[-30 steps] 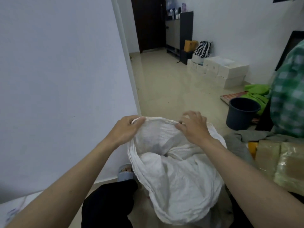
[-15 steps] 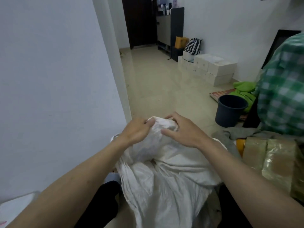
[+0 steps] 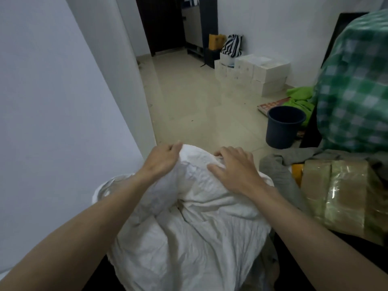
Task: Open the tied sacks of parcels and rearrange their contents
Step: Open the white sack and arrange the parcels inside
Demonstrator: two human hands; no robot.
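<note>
A dim tiled room with white walls and clutter along the far side.

A pale wall (image 3: 48,101) fills the left, ending at a corner. Glossy beige floor tiles (image 3: 189,106) run back to a dark door (image 3: 159,24) and a grey cabinet (image 3: 194,24). White boxes (image 3: 262,70) are stacked against the right wall (image 3: 273,22), near a striped bag (image 3: 232,44). A dark bucket (image 3: 283,127) stands on the floor beside green cloth (image 3: 300,97).

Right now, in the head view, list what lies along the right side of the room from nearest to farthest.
Taped brown parcels → dark bucket → green cloth → stacked white boxes → striped bag → dark door.
</note>
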